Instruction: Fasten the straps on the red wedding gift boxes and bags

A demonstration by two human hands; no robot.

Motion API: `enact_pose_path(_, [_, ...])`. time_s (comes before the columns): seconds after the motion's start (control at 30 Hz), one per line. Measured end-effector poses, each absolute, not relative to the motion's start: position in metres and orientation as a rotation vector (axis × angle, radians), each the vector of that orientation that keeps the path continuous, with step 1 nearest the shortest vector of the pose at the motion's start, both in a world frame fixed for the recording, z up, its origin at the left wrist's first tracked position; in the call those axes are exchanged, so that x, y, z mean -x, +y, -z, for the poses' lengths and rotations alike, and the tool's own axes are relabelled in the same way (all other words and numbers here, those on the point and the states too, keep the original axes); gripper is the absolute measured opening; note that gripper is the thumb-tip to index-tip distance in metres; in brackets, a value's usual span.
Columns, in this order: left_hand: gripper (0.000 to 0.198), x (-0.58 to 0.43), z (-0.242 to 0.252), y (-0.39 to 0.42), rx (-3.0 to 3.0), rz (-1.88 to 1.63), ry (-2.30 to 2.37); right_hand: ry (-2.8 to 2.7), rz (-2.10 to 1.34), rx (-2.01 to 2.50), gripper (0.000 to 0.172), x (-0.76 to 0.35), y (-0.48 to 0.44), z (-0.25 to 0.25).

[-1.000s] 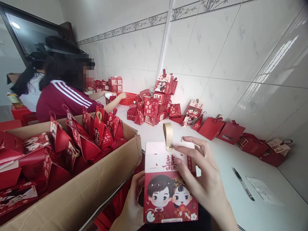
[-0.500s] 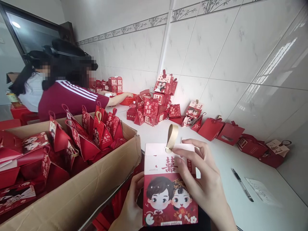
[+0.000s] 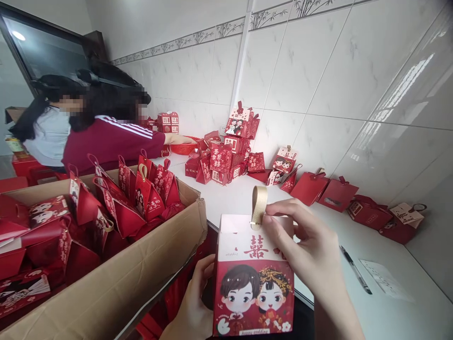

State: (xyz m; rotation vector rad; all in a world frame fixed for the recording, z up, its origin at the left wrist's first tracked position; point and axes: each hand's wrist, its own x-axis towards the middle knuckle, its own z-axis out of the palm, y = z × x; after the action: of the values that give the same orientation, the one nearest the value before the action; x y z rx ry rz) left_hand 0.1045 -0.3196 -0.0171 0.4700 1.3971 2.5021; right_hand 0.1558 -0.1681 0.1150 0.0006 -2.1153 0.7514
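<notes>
I hold a red and white gift box (image 3: pixel 253 278) with a cartoon couple on its front, upright near the bottom middle. My left hand (image 3: pixel 193 307) grips its left side from behind, fingers curled round the edge. My right hand (image 3: pixel 311 255) rests on the box's top right, thumb and forefinger pinched at the base of the gold ribbon loop (image 3: pixel 258 203) that stands up from the lid.
A cardboard carton (image 3: pixel 141 278) full of red gift boxes fills the left. A pile of red boxes (image 3: pixel 222 156) stands by the tiled wall, more lie flat along it (image 3: pixel 336 193). A pen (image 3: pixel 355 269) and a paper slip (image 3: pixel 387 281) lie on the white counter. Two people sit at the far left, one reaching toward a red basket (image 3: pixel 184 148).
The box has shifted slightly right and up in my hands, and my right fingers have closed on the base of the ribbon loop. The seated person's arm has stretched further along the counter.
</notes>
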Motion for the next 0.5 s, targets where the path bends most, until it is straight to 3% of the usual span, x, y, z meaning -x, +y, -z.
enact_pose_path(0.13, [0.075, -0.1063, 0.0163, -0.3186, -0.499, -2.464, 1.418, -2.139, -0.808, -0.024, 0.011, -0.1529, -0.1661, -0.1205])
enact_pose_path(0.3, [0.062, -0.1091, 0.0127, -0.3183, -0.450, -2.476, 1.367, -2.120, -0.866, -0.015, 0.010, -0.1520, -0.1670, -0.1211])
enact_pose_path(0.5, [0.060, -0.1101, 0.0140, -0.3179, -0.417, -2.509, 1.385, -2.129, -0.963, 0.007, 0.005, -0.1507, -0.1647, -0.1209])
